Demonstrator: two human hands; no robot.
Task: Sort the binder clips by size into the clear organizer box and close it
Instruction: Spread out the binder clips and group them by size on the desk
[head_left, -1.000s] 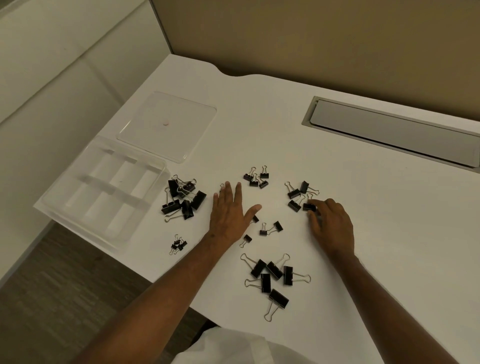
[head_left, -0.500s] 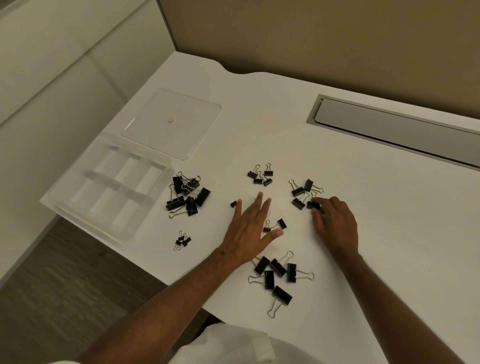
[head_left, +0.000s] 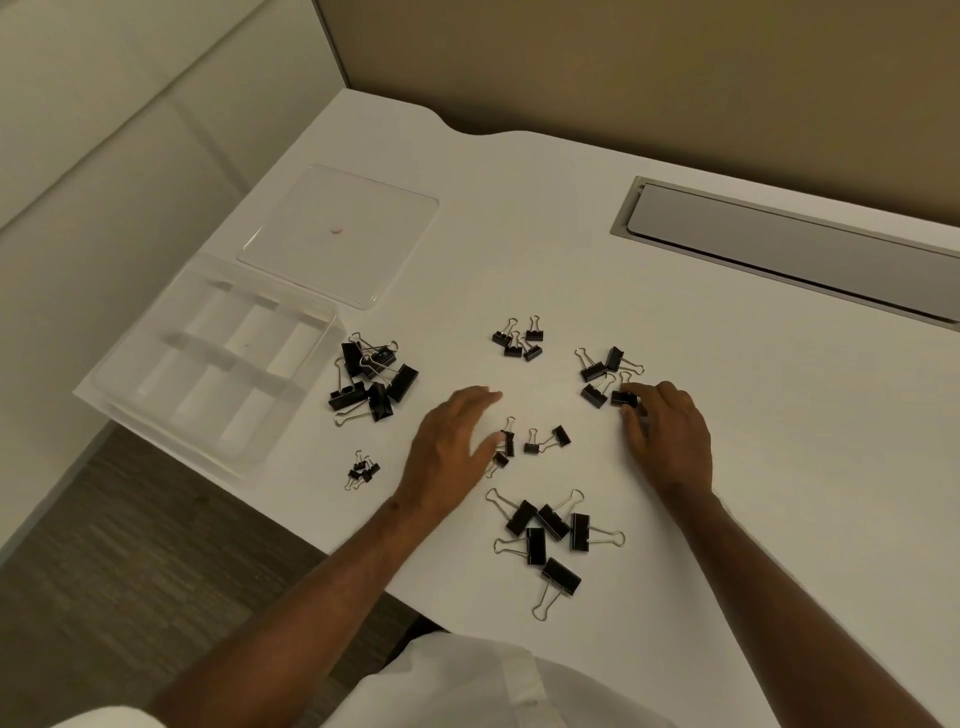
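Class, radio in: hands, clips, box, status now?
Left hand open among small clips. Right hand pinching one clip. Organizer box empty, lid off. Nothing blocking.

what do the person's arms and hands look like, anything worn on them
Both forearms are bare from elbow to wrist. No watch, bracelet, glove or ring shows on the left hand or the right hand. The only clothing in view is a white garment at the bottom edge, with what looks like a short white sleeve near the left arm.

I see a white desk (head_left: 727, 467) carrying a clear organizer box (head_left: 218, 364) at its left edge, the flat lid (head_left: 337, 234) just behind it, black binder clips (head_left: 545, 535) in scattered clusters, and a recessed grey cable tray (head_left: 795, 249).
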